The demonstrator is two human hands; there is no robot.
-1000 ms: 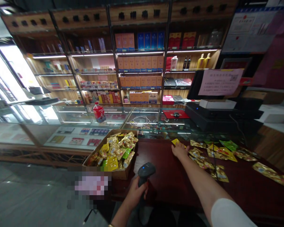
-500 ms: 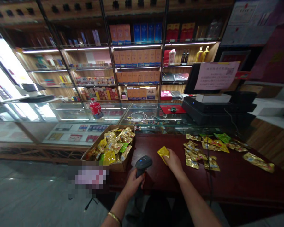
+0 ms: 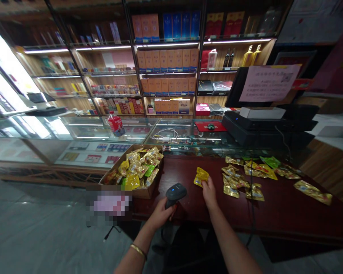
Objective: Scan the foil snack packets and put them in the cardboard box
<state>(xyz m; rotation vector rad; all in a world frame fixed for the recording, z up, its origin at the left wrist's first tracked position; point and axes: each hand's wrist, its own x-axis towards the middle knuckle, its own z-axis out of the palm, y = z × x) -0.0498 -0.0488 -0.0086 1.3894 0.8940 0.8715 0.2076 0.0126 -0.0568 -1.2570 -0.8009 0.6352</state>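
Note:
My left hand (image 3: 159, 214) is wrapped round the handle of a dark barcode scanner (image 3: 175, 191), whose head points up and to the right with a small blue light on it. Between the fingers of my right hand (image 3: 210, 193) is a small yellow snack packet (image 3: 201, 176), held a little above the dark red table (image 3: 183, 171). Left of the scanner, a cardboard box (image 3: 148, 193) is heaped with gold, yellow and green packets (image 3: 138, 165). To the right of my right hand, several gold packets (image 3: 233, 179) lie in loose piles.
A black cable (image 3: 252, 213) runs down across the table's right part. Behind stand a glass display counter (image 3: 160, 127), a red bottle (image 3: 116, 123), a mouse (image 3: 210, 127) on a red mat, and a monitor (image 3: 234, 85) with a paper sheet on it. Lit shelves line the wall.
My right hand has turned the yellow packet, so it now stands more upright above the fingers. The scanner has shifted slightly right and up. The whole view has tilted a little downward.

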